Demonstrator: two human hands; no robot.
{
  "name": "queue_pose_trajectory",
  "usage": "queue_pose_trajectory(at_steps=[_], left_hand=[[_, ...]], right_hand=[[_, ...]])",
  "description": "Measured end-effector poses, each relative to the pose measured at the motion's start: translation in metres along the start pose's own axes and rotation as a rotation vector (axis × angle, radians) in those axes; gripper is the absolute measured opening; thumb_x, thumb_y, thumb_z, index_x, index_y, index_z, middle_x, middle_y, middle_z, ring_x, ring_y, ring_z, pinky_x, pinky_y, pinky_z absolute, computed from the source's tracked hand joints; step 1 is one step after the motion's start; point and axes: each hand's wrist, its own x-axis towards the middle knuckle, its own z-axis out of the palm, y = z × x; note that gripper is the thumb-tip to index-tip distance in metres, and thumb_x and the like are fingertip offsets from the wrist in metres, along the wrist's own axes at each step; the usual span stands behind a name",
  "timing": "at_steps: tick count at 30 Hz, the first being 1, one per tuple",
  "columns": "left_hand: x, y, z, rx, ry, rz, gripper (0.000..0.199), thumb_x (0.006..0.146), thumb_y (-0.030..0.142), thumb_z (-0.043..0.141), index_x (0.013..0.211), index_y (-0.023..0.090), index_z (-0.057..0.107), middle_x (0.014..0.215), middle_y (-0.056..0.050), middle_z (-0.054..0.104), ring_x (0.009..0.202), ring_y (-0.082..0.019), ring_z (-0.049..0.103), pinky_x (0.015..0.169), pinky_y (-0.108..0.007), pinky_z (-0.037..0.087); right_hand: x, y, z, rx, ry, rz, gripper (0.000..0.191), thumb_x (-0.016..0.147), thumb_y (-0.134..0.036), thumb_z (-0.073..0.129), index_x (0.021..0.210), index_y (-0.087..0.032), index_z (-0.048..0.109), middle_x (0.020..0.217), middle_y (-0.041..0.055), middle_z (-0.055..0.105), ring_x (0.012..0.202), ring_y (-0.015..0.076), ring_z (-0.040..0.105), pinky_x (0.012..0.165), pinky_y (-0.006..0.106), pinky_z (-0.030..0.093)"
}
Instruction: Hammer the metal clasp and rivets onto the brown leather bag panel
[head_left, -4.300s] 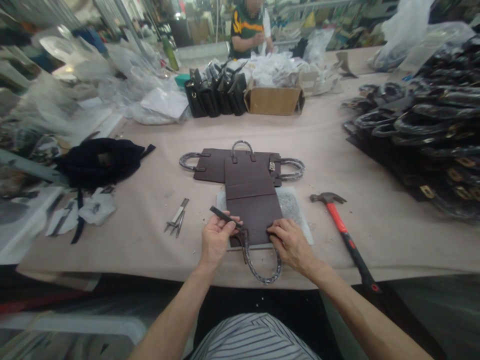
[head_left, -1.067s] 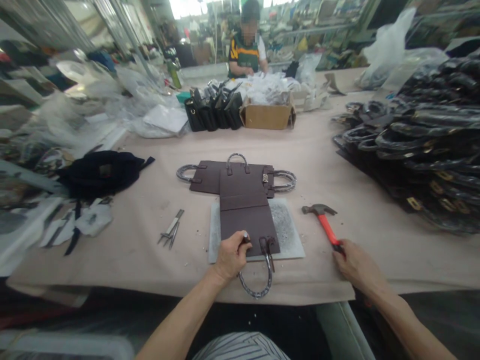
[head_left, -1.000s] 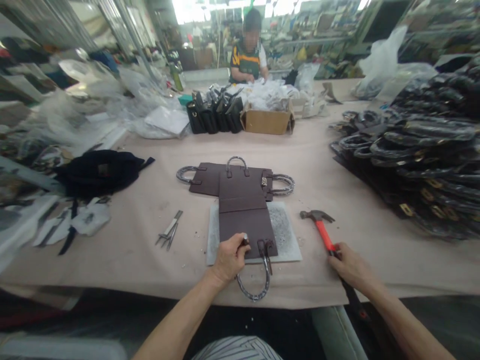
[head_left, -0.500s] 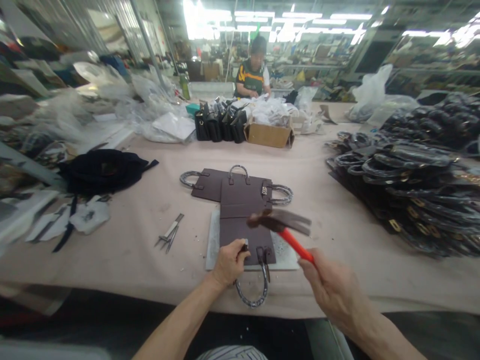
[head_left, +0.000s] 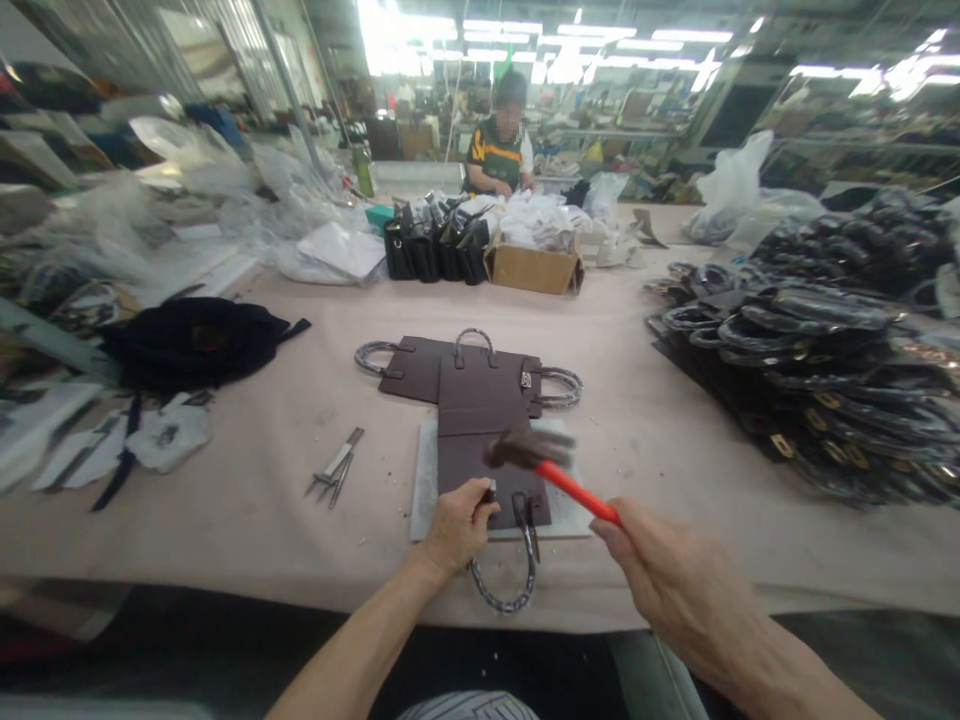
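Note:
My left hand (head_left: 456, 525) is closed on a short dark metal tool with a silver top (head_left: 490, 491), held upright over a dark brown bag panel (head_left: 472, 458). Most of that tool is hidden by the fingers. My right hand (head_left: 660, 555) grips a claw hammer (head_left: 574, 492) by its red handle. The hammer's head, blurred by motion, hangs just above the tool and looks apart from it. Under the panel lies a pale slab (head_left: 425, 480). A plastic-wrapped handle (head_left: 504, 606) loops from the panel toward me. Further brown panels with wrapped handles (head_left: 420, 368) lie beyond.
Slim metal tools (head_left: 335, 468) lie to the left, near a dark cloth bundle (head_left: 199, 340). Stacked dark bag parts (head_left: 810, 370) fill the right. Black bags (head_left: 435, 245) and a cardboard box (head_left: 534, 270) stand at the back, where a person (head_left: 499, 150) works.
The hammer has come down and to the left, nearer the tool in my left hand. My left hand stays in place on the panel. The whole view has shifted slightly.

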Motion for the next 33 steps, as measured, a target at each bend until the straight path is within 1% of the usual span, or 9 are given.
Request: queue_pose_trajectory(at_steps=[3, 6, 8, 13, 19, 21, 23, 27, 33], left_hand=[[-0.001, 0.000, -0.001, 0.005, -0.010, -0.014, 0.009, 0.089, 0.014, 0.058, 0.094, 0.020, 0.062, 0.082, -0.003, 0.068, 0.075, -0.018, 0.066, 0.070, -0.028, 0.052], [-0.002, 0.000, -0.001, -0.002, -0.027, -0.037, 0.008, 0.088, 0.014, 0.058, 0.092, 0.020, 0.061, 0.079, -0.002, 0.067, 0.069, -0.017, 0.064, 0.065, -0.026, 0.050], [-0.002, 0.001, -0.002, -0.008, -0.021, -0.039, 0.008, 0.089, 0.014, 0.058, 0.092, 0.020, 0.061, 0.079, -0.002, 0.067, 0.071, -0.017, 0.064, 0.067, -0.026, 0.050], [-0.001, 0.001, -0.005, -0.044, -0.039, -0.055, 0.007, 0.090, 0.016, 0.059, 0.096, 0.020, 0.062, 0.084, -0.002, 0.069, 0.078, -0.018, 0.067, 0.073, -0.028, 0.053], [0.003, 0.006, -0.015, -0.119, -0.088, -0.074, 0.017, 0.093, 0.018, 0.059, 0.108, 0.020, 0.065, 0.096, -0.004, 0.072, 0.091, -0.018, 0.069, 0.084, -0.029, 0.055], [0.003, 0.008, -0.017, -0.117, -0.076, -0.089, 0.011, 0.092, 0.018, 0.060, 0.100, 0.020, 0.067, 0.092, -0.003, 0.071, 0.087, -0.017, 0.068, 0.081, -0.028, 0.054], [0.004, 0.010, -0.019, -0.113, -0.057, -0.099, 0.010, 0.090, 0.017, 0.062, 0.097, 0.020, 0.068, 0.090, -0.003, 0.071, 0.084, -0.017, 0.068, 0.078, -0.027, 0.054], [0.003, 0.011, -0.020, -0.103, -0.036, -0.100, 0.010, 0.089, 0.016, 0.065, 0.097, 0.020, 0.069, 0.091, -0.003, 0.073, 0.085, -0.016, 0.069, 0.078, -0.026, 0.054], [0.001, 0.009, -0.022, -0.075, -0.025, -0.066, 0.011, 0.090, 0.015, 0.066, 0.099, 0.020, 0.071, 0.095, -0.004, 0.075, 0.090, -0.017, 0.072, 0.082, -0.027, 0.057]], right_hand=[[-0.002, -0.001, 0.004, 0.066, 0.088, 0.072, 0.032, 0.107, -0.034, 0.033, 0.078, -0.024, 0.045, 0.050, -0.0052, 0.051, 0.036, 0.0108, 0.041, 0.042, 0.027, 0.026], [-0.008, 0.004, 0.010, 0.030, -0.142, 0.087, 0.037, 0.105, -0.043, 0.034, 0.077, -0.024, 0.048, 0.048, -0.0037, 0.052, 0.036, 0.0125, 0.039, 0.044, 0.031, 0.016], [-0.011, 0.015, 0.014, 0.072, -0.250, 0.222, 0.038, 0.103, -0.047, 0.034, 0.077, -0.024, 0.050, 0.051, -0.0024, 0.055, 0.039, 0.0137, 0.042, 0.046, 0.031, 0.018], [-0.022, 0.072, 0.041, 0.224, -0.253, 0.595, 0.041, 0.098, -0.052, 0.033, 0.071, -0.025, 0.045, 0.056, -0.0009, 0.054, 0.051, 0.0163, 0.050, 0.053, 0.029, 0.033], [-0.045, 0.126, 0.091, 0.058, -0.322, 0.806, 0.034, 0.098, -0.037, 0.036, 0.084, -0.019, 0.061, 0.073, 0.0085, 0.064, 0.065, 0.0213, 0.058, 0.062, 0.033, 0.042], [-0.045, 0.121, 0.100, 0.014, -0.229, 0.716, 0.033, 0.098, -0.035, 0.039, 0.105, -0.015, 0.064, 0.099, 0.0168, 0.067, 0.084, 0.0271, 0.062, 0.073, 0.039, 0.046], [-0.037, 0.106, 0.106, 0.022, -0.093, 0.496, 0.034, 0.098, -0.033, 0.043, 0.120, -0.014, 0.061, 0.120, 0.0200, 0.063, 0.105, 0.0313, 0.060, 0.087, 0.045, 0.047], [-0.016, 0.061, 0.124, 0.213, -0.007, 0.120, 0.031, 0.096, -0.030, 0.055, 0.124, -0.018, 0.061, 0.128, 0.0147, 0.061, 0.118, 0.0305, 0.055, 0.100, 0.048, 0.045], [-0.011, 0.031, 0.164, 0.348, -0.056, 0.095, 0.022, 0.088, -0.024, 0.067, 0.110, -0.019, 0.065, 0.123, 0.0116, 0.063, 0.115, 0.0307, 0.052, 0.099, 0.051, 0.042]])
